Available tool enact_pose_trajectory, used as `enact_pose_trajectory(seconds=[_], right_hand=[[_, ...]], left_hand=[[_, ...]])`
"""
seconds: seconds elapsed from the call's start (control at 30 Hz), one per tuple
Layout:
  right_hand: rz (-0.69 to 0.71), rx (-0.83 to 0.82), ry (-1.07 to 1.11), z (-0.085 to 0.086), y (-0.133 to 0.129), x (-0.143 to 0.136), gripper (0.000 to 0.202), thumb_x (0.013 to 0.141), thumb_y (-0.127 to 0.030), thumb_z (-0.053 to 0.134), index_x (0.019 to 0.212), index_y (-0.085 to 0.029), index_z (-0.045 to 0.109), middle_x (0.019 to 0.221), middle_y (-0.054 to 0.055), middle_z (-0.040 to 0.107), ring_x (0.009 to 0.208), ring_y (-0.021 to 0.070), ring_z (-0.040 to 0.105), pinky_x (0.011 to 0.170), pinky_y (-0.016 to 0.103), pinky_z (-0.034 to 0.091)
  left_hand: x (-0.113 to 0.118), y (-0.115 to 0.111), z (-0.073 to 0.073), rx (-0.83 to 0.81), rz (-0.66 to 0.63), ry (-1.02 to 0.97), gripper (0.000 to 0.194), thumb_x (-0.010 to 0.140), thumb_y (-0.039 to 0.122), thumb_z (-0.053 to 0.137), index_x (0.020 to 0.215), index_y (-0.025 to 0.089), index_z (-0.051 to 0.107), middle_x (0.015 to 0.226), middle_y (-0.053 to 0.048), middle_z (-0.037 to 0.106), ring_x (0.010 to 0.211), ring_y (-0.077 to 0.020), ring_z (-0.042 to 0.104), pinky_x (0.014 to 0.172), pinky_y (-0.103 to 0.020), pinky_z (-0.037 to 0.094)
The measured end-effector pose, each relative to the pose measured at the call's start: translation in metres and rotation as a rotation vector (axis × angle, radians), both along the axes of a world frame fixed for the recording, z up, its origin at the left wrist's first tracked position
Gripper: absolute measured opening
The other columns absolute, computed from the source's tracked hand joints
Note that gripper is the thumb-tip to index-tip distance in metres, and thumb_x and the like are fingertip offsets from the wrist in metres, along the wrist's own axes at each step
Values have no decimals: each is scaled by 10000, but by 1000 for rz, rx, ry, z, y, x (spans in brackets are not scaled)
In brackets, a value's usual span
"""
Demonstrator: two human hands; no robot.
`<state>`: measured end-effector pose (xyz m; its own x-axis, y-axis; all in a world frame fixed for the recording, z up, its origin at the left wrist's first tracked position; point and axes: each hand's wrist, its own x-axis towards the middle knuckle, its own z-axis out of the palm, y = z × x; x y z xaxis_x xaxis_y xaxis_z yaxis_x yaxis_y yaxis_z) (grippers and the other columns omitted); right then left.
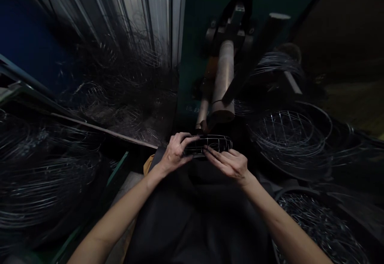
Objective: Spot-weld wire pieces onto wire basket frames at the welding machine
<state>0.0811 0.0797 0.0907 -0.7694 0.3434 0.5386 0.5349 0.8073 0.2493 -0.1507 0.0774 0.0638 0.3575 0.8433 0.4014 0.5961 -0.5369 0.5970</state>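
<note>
Between my two hands is a small round wire cage (220,139) made of thin rings joined by short cross wires. My left hand (177,149) grips its left end, with the thumb below and the fingers above. My right hand (229,161) holds its right side, the index finger stretched along the front wires. The cage is right under the tips of a machine's metal arms (224,80), close to the lower tip; I cannot tell whether they touch. Part of the cage's left end is hidden by my left fingers.
Wire grids and rings (285,130) lie in a dark round tray at the right. Below it, a tub (321,224) holds many short metal pieces. Stacked wire rings (39,192) fill the left side. Loose wire (120,72) piles against a corrugated metal wall (144,12).
</note>
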Motion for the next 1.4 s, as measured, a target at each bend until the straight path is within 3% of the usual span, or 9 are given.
enact_pose_trajectory(seconds=[0.27, 0.57, 0.97, 1.2, 1.3, 1.4], right_hand=[[-18, 107, -68, -6, 2, 0, 307, 863, -123, 563, 1139, -241, 629, 1204, 5, 616, 574, 42, 534, 537, 256, 379], [-10, 139, -21, 2, -2, -4, 232, 847, -90, 566, 1017, -203, 676, 1124, 36, 664, 570, 59, 519, 551, 266, 360], [-10, 203, 23, -4, 15, -6, 206, 815, -116, 634, 1007, -179, 676, 1108, 47, 669, 535, 47, 479, 536, 257, 339], [-53, 153, -3, -20, 16, 2, 253, 852, -164, 595, 1086, -236, 657, 1186, 20, 634, 575, 44, 509, 558, 263, 345], [-96, 95, 23, -26, 14, -8, 251, 869, -181, 574, 1094, -257, 653, 1188, 4, 635, 585, 49, 515, 567, 270, 346], [-152, 10, 38, -20, 6, -23, 245, 894, -185, 528, 1075, -285, 658, 1155, -14, 655, 576, 60, 513, 561, 274, 341]], left_hand=[[-1, 5, -13, 125, 0, 47, 582, 769, 224, 652, 1308, 259, 436, 1188, -95, 510, 1060, -251, 508, 893, -398, 415], [0, 2, -2, 109, 10, 57, 565, 787, 253, 638, 1316, 264, 439, 1198, -100, 515, 1073, -256, 511, 902, -400, 405], [-3, 23, -2, 161, -37, 81, 579, 750, 196, 656, 1294, 220, 458, 1194, -99, 514, 1058, -242, 505, 869, -371, 397], [-7, 32, -12, 125, -52, 78, 612, 746, 216, 675, 1314, 248, 448, 1223, -96, 503, 1101, -252, 496, 916, -399, 387], [-17, 37, -19, 90, -110, 66, 622, 746, 223, 678, 1319, 262, 438, 1253, -91, 490, 1149, -252, 482, 963, -417, 376], [-31, 39, -26, 77, -125, 35, 682, 721, 235, 706, 1334, 274, 408, 1289, -92, 467, 1217, -270, 439, 1020, -454, 350]])
